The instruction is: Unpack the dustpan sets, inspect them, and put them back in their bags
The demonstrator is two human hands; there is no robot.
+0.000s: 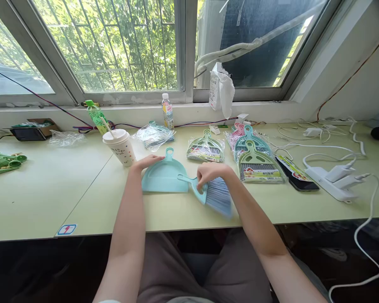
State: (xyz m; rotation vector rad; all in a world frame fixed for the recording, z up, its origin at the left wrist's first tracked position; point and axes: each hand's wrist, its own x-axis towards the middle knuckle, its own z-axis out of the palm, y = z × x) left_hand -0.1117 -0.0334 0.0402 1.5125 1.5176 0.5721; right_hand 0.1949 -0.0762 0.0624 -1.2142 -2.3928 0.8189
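A light-blue dustpan (166, 176) lies on the table in front of me, its looped handle pointing away. At its upper left edge, close to the handle, my left hand (149, 160) grips it. My right hand (208, 173) is closed around a light-blue hand brush (219, 195), just right of the dustpan. The brush is tilted, its handle reaching over the dustpan's right side and its blue bristles pointing down to the right. Slight blur shows at the bristle ends. Part of my left fingers is hard to make out.
Bagged dustpan sets (260, 164) lie to the right, with another bagged set (205, 147) behind my right hand. A lidded paper cup (120, 147) stands behind my left arm. A power strip (330, 183) with white cables sits far right. Green rolled pieces (4, 163) lie far left.
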